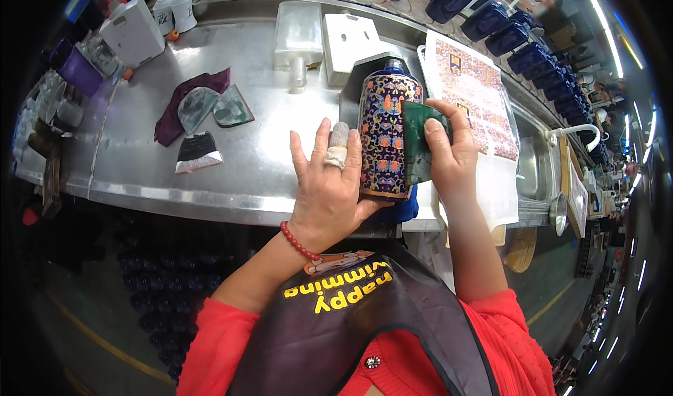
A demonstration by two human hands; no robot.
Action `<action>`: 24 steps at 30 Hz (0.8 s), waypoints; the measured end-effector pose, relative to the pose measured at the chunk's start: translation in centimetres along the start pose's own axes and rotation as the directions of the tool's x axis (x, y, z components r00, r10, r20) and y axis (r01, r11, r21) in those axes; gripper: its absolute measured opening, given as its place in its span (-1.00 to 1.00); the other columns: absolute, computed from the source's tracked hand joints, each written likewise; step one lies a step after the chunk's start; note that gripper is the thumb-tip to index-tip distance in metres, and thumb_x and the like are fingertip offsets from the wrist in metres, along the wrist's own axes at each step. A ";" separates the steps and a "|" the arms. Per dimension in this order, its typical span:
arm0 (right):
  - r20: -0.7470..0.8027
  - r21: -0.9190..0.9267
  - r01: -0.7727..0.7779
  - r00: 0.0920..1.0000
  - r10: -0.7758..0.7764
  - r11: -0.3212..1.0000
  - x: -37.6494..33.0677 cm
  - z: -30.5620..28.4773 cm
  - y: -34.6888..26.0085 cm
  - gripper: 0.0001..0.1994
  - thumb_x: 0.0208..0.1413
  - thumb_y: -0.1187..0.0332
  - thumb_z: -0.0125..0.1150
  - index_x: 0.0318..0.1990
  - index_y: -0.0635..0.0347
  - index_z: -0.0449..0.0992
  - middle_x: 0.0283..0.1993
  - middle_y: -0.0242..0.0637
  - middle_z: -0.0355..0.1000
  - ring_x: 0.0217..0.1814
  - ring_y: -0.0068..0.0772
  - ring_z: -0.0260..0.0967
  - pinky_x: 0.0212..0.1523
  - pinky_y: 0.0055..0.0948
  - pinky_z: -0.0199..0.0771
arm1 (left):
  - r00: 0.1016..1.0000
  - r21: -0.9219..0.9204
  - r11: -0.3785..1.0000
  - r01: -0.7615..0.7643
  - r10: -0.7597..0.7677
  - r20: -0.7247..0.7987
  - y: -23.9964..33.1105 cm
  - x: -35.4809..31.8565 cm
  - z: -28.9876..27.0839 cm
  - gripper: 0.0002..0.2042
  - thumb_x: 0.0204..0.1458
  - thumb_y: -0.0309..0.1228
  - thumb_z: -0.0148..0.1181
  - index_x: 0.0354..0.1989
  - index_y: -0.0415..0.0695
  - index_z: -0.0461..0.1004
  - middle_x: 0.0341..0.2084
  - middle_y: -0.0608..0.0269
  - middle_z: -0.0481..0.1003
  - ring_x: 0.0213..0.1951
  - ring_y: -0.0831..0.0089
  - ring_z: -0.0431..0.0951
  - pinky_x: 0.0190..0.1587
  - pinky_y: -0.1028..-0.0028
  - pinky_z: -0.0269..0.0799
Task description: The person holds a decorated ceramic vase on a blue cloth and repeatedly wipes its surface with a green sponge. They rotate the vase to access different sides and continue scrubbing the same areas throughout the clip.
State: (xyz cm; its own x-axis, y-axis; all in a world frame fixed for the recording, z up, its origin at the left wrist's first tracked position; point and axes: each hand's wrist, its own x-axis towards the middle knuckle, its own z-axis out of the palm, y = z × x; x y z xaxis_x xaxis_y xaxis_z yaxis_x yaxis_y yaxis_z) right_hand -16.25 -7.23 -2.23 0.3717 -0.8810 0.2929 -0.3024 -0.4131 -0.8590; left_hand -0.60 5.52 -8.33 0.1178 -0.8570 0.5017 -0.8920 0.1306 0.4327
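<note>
At the front edge of the metal worktop (256, 168), noted right grip (456, 150) clamped on a flat green scraper (416, 135), with thumb over its upper face. Saw scraper laid against the right part of a patterned bottle (382, 133). Saw left grip (329, 185) spread apart along the bottle's left side, with thumb near its base. Located bottle so between both grips, with neck pointing away; could not tell whether flat or tilted. Judged it stiff, fairly heavy, likely breakable, slippery if wet; best held by base or neck, off the patterned face. Noted blue cloth (409, 206) by the base, printed sheet (466, 80) to the right, clear bottle (298, 35) and white box (354, 42) beyond, purple cloth (172, 119) well left.
</note>
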 end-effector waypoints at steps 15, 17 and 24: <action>-0.076 0.219 -0.181 0.976 0.202 0.959 -0.6 0.4 -0.7 -0.70 0.39 0.40 0.04 0.19 0.29 0.45 -0.08 -0.30 0.47 -0.10 -0.59 0.36 -0.04 -0.56 0.42 | 1.000 -0.168 0.986 -0.016 0.012 -0.023 -0.2 0.2 0.8 0.21 -0.11 0.23 0.41 0.52 -0.38 -0.08 0.31 -0.24 0.29 0.48 -0.26 0.01 0.40 -0.43 -0.49; -0.065 0.146 -0.071 0.995 0.081 0.987 -0.7 0.5 -0.6 -0.70 0.39 0.39 0.05 0.18 0.29 0.45 -0.09 -0.30 0.48 -0.11 -0.59 0.36 -0.04 -0.55 0.42 | 1.000 -0.181 0.983 -0.021 0.019 -0.009 0.0 0.3 0.9 0.22 -0.11 0.22 0.42 0.53 -0.36 -0.11 0.32 -0.23 0.28 0.48 -0.26 0.00 0.40 -0.42 -0.50; -0.011 0.015 0.010 1.000 -0.010 1.000 -0.6 0.7 -0.4 -0.70 0.41 0.39 0.04 0.22 0.27 0.44 -0.01 -0.33 0.47 -0.03 -0.62 0.37 0.04 -0.60 0.41 | 0.999 -0.191 0.980 -0.046 0.045 -0.007 0.0 0.4 1.1 0.22 -0.11 0.24 0.41 0.53 -0.37 -0.11 0.31 -0.29 0.27 0.47 -0.29 0.01 0.43 -0.37 -0.49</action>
State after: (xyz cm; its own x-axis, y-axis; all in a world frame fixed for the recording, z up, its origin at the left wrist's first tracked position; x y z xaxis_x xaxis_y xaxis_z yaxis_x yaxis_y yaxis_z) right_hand -15.74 -6.36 -2.41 0.3652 -0.8792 0.3061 -0.2856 -0.4188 -0.8620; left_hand -1.02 4.61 -8.90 0.0804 -0.8466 0.5261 -0.7965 0.2628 0.5446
